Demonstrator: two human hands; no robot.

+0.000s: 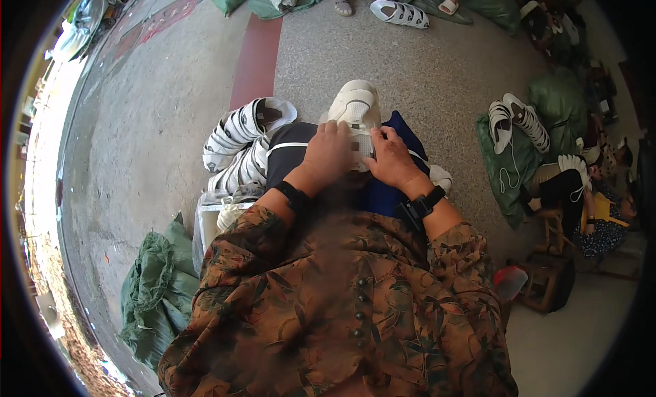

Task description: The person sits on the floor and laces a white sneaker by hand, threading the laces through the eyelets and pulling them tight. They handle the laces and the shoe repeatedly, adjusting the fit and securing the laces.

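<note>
A white sneaker [355, 102] lies across my lap, toe pointing away, with mesh on its upper. A flat white shoelace [288, 145] crosses its opening and trails out past both hands. My left hand [329, 156] is closed at the sneaker's left edge, its fingers bent over the lace and slightly blurred. On the other edge, my right hand [393, 158] pinches at the lace with thumb and forefinger. The fingertips partly hide the lacing. Dark cloth and blue cloth [406, 134] lie beneath the sneaker.
Stacked white shoe uppers [236, 141] stand at my left, above a clear plastic bag [205, 223]. A green sack [160, 284] sits nearer. At right, more uppers [523, 120] rest on green sacking beside a wooden stool [547, 281]. Other people sit at the right and far side.
</note>
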